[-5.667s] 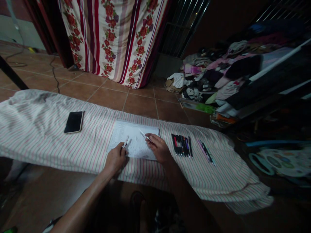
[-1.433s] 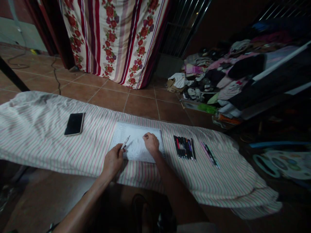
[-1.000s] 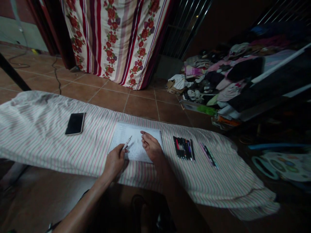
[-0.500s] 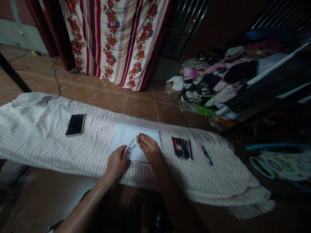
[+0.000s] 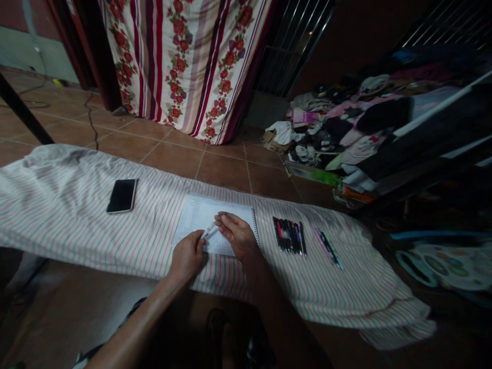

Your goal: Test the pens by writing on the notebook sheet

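Observation:
My left hand is closed around a slim white pen, which points up and to the right over the notebook. The fingers of my right hand are pinched together at the pen's far end, hiding its tip. Whether they also hold a small part there, I cannot make out. Beneath both hands lies an open spiral notebook with writing on its page and its coil along the right edge.
A striped cloth covers the table. On it lie a phone at left, a row of several dark pens and a few lighter pens at right. Beyond are a floral curtain and a clothes pile.
The pen's bare tip, visible before just short of my right fingers, now meets them and is covered. My two hands have come slightly closer together.

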The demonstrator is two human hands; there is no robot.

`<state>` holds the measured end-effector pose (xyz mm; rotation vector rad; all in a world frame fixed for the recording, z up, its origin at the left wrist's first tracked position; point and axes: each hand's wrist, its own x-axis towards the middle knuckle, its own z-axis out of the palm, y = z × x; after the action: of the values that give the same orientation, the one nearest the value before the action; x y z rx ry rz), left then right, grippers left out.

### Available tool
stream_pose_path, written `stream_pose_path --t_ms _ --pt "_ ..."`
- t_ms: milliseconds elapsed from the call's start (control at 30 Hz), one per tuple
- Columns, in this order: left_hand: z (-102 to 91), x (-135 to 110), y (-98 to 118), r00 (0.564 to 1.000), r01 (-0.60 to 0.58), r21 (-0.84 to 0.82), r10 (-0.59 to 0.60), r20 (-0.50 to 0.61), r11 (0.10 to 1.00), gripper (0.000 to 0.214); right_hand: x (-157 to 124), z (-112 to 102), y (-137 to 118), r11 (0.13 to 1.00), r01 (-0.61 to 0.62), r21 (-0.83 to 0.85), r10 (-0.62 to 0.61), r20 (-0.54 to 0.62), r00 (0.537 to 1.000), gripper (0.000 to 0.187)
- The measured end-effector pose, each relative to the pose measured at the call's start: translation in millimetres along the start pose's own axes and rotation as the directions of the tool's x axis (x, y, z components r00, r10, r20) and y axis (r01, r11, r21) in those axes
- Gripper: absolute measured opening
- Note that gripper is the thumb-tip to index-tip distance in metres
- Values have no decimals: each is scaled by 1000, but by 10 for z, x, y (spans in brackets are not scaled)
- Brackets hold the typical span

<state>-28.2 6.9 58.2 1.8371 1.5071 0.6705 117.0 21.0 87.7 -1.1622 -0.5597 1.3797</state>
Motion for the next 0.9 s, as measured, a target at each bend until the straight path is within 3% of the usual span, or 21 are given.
stream_pose_path --t_ms 567,900 --pt "-3 2 5 1000 -13 24 13 -4 1000 32 1 -21 30 989 48 -137 -43 39 998 30" --pt "1 -1 12 1000 -23 0 23 -9 1000 33 -2 -18 59 950 162 -268 -156 44 987 27"
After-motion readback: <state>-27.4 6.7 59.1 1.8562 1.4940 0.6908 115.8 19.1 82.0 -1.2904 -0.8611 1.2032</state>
